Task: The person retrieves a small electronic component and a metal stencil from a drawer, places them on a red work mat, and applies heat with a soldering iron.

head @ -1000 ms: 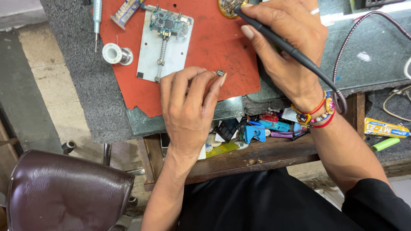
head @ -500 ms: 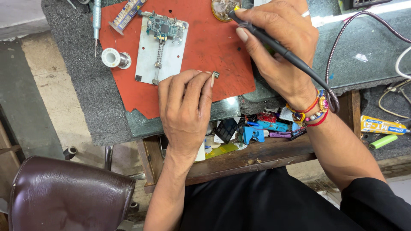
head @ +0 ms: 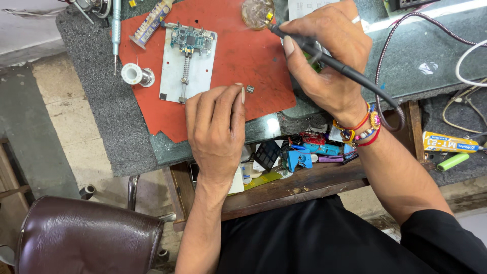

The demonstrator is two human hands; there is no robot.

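We held the soldering iron (head: 345,68) in a pen grasp with our right hand (head: 329,61), its tip resting in the round brass tip cleaner (head: 257,13) at the top edge of the red mat (head: 243,56). Our left hand (head: 215,127) lay flat and released on the mat, fingertips just beside a small chip (head: 249,89). The circuit board (head: 188,39) sat clamped in the white holder (head: 175,76), with a solder spool (head: 136,75) beside it.

hands (head: 215,129): 2 | soldering irons (head: 329,61): 1 | circuit boards (head: 190,39): 1 | solder spools (head: 136,75): 1 | chairs (head: 89,236): 1
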